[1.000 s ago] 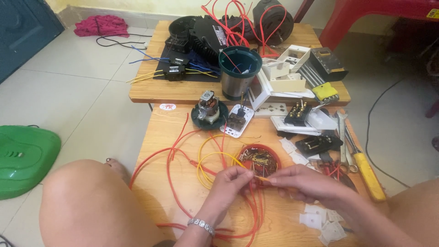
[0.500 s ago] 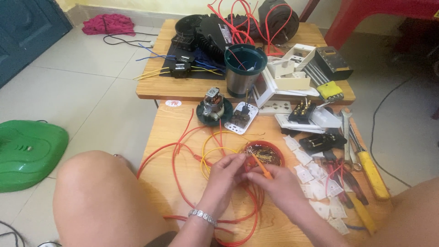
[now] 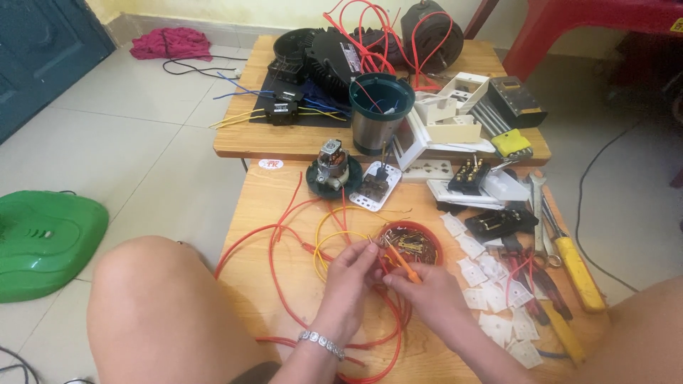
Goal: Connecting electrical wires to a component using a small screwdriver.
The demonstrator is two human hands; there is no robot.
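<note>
We sit over two low wooden tables (image 3: 270, 146) set end to end on a floor of pale square tiles (image 3: 128, 135). A yellow wall (image 3: 235, 8) with a grey skirting runs behind. A dark teal door (image 3: 39, 50) stands left, a red plastic chair (image 3: 569, 21) right. Soft daylight falls evenly.

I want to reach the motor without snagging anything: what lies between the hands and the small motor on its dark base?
In the head view, red and yellow wires loop across the wooden table between the left hand and the small motor.
</note>
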